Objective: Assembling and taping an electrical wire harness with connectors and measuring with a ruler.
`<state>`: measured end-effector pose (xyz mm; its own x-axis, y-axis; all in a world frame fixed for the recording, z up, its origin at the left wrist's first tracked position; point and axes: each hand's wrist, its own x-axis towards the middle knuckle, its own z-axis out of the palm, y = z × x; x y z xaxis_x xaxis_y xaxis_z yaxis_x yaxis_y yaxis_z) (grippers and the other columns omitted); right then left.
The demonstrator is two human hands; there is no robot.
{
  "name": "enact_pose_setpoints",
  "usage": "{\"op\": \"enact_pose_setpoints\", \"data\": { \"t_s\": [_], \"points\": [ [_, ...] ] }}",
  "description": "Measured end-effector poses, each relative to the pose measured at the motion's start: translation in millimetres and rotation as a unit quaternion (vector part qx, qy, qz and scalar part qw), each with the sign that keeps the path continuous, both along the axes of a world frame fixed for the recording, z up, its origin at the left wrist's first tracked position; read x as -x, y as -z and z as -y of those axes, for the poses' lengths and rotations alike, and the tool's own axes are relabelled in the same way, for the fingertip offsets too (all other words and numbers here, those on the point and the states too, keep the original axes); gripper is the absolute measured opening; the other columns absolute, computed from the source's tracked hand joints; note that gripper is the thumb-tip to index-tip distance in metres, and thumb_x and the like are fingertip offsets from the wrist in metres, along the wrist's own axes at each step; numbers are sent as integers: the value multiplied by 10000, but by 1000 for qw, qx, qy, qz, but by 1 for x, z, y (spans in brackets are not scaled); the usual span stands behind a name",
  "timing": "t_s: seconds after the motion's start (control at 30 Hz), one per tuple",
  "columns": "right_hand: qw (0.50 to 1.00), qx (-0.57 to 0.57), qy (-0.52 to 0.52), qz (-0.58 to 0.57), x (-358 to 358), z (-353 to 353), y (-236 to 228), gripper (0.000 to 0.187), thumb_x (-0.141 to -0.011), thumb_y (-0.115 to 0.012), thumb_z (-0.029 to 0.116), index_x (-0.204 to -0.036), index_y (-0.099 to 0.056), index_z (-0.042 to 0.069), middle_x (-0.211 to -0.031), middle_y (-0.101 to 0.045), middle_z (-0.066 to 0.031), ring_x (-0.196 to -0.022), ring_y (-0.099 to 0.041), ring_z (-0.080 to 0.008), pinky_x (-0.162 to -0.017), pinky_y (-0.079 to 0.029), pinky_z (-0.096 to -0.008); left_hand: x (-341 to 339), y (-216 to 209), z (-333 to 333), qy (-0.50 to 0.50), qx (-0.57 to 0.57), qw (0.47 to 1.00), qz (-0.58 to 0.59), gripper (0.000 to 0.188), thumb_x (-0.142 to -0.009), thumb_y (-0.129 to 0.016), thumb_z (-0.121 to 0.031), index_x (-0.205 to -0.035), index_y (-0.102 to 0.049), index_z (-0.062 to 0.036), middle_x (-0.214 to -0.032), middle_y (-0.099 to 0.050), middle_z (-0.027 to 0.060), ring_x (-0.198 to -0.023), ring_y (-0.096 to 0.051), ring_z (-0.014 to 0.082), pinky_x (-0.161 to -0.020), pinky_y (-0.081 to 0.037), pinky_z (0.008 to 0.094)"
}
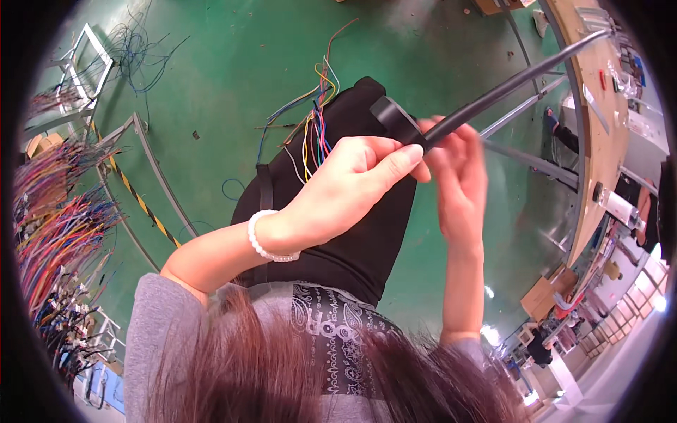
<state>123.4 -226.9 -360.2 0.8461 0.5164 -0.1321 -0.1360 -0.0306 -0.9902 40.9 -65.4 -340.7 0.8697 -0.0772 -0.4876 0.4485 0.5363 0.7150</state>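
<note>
A long black tube (515, 86) slants from my hands up to the workbench at the far right. My left hand (349, 180) is closed, thumb and forefinger pinching the tube near its lower end. Just beyond these fingers is a flat black ring (395, 118) that looks like a roll of tape; what holds it is hidden. My right hand (462, 169) is raised beside the tube, its fingertips at the tube and blurred by motion, so its grip is unclear. Loose coloured wires (315, 137) spread over my black-clad lap behind the left hand.
The wooden workbench (596, 84) stands on metal legs at the right. Thick bundles of coloured wires (60, 218) hang at the left beside metal frames (144, 176). Blue wires (144, 63) lie on the green floor at the upper left. Another person's arm (643, 208) shows at the far right.
</note>
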Motion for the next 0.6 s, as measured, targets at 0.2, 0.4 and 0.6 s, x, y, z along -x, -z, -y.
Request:
{"op": "enact_pose_setpoints", "data": {
  "t_s": [0.2,0.4,0.6],
  "points": [
    [977,0,-209,32,-42,-3,28,198,-892,-613,46,-1086,-591,11,-1246,-532,-153,-1138,-535,-203,-967,-439,-352,1,0,-1,8,-23,999,25,316,-993,-554,-274,-836,-664,-22,-613,-433,-98,-551,-312,7,-482,-248,236],
    [969,133,-159,132,-9,49,-32,191,-782,-682,9,-966,-631,8,-950,-462,-69,-1018,-502,-229,-885,-409,-338,1,16,7,-15,-327,932,159,214,-956,-601,-190,-816,-603,-28,-564,-488,-1,-470,-459,116,-439,-308,285],
    [931,172,-220,233,-37,-17,-76,160,-805,-701,139,-888,-651,11,-925,-467,-52,-913,-447,-174,-845,-366,-297,6,18,21,-24,-563,781,268,179,-885,-674,-181,-830,-566,-49,-614,-594,108,-517,-597,288,-446,-434,385]
  ]
}}
